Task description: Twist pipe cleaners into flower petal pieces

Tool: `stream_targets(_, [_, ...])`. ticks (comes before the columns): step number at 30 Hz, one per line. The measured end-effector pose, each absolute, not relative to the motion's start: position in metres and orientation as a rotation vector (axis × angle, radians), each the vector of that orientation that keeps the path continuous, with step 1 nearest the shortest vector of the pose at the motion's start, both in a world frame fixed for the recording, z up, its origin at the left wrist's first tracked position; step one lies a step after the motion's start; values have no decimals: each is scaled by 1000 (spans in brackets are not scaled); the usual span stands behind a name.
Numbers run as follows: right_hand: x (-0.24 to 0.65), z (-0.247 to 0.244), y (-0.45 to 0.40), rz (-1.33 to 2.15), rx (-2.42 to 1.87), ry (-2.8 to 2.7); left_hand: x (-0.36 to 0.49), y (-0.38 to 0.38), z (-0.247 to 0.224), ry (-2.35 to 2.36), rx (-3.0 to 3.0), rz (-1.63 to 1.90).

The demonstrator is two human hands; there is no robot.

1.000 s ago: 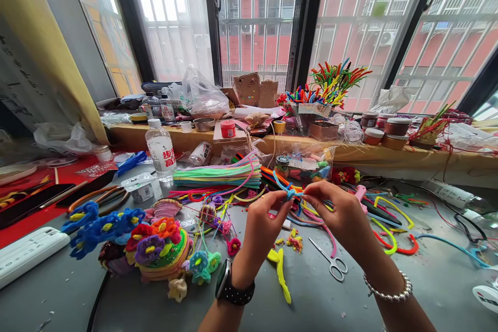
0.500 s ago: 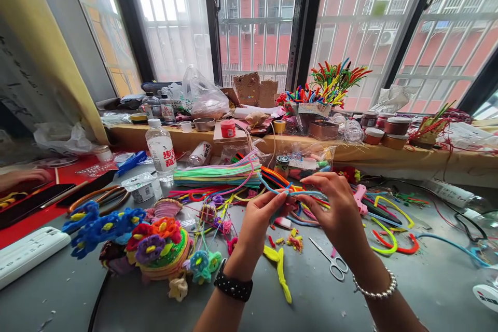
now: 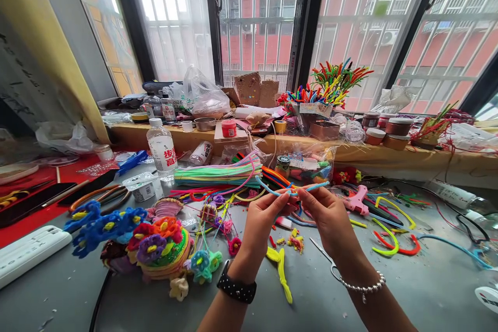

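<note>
A light blue pipe cleaner [image 3: 267, 185] runs between my hands, its ends sticking out to the left and right. My left hand [image 3: 265, 213] pinches it between thumb and fingers. Close beside it, my right hand [image 3: 323, 211] grips the same pipe cleaner with thumb and fingertips. The two sets of fingertips almost meet, and the part between them is mostly hidden. Below the hands lie a bent yellow pipe cleaner [image 3: 281, 272] and a pair of scissors [image 3: 326, 254], partly covered by my right wrist.
Behind my hands lies a bundle of pastel pipe cleaners [image 3: 218, 174], near a water bottle [image 3: 162, 151]. Pipe-cleaner flowers [image 3: 150, 249] stand on the left, by a white power strip [image 3: 33, 251]. A pink glue gun [image 3: 357, 199] lies to the right.
My right hand has come down and closer to my left, its raised fingers now curled in. The pipe cleaner's right end now points out past the right fingers.
</note>
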State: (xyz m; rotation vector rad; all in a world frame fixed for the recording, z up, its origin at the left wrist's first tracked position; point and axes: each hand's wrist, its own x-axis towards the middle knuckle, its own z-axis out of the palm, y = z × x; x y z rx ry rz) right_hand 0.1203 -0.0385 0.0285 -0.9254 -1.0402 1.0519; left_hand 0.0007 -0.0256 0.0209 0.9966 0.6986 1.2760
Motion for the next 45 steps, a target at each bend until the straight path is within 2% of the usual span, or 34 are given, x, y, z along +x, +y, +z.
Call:
stream_targets(7, [115,26,-38,981,-934,-1095,-1,-25,21,719,985,1304])
stream_targets(14, [125,27,-37,554,-1132,-1401,-1,-24,20,861,1204,1230])
stream_targets(18, [126,33,-39,480,-1119,-1555,0,-23,18,888,1309,1161])
stream_targets(26, [132,31,-37,649,-1125,-1674,-1,-23,15,944,1614,1108])
stream_targets(35, [130,28,-35,866,-1079,-1569,-1,-22,11,1032,1870,1075])
stream_targets(45, [131,25,-30,1086,-882,-1004,-2,-22,14,889,1801,1287])
